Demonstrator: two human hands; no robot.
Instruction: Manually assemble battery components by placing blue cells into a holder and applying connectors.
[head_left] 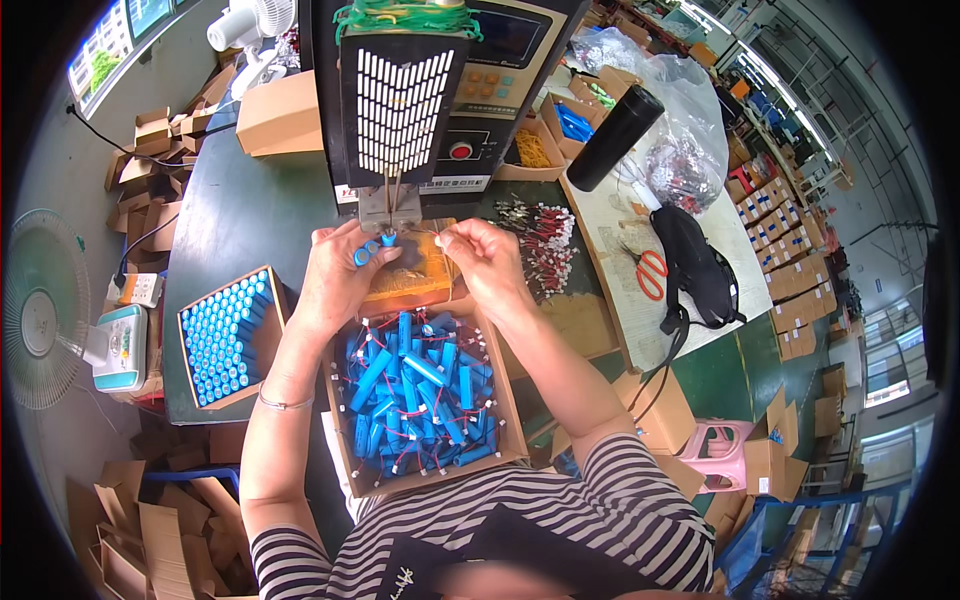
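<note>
A black spot welder stands in front of me, its two thin electrodes pointing down. Under their tips, my left hand is closed around a few blue cylindrical battery cells, ends facing up. My right hand, just right of the electrodes, pinches a thin wire lead with what looks like a small white connector. Beneath both hands is a yellowish block. Closer to me, a cardboard box holds a heap of blue cells with red leads and white plugs.
At left, a carton holds upright cells in rows. Loose wire leads lie right of the welder. On a pale board sit orange-handled scissors, a black cylinder and a black bag. A fan stands far left.
</note>
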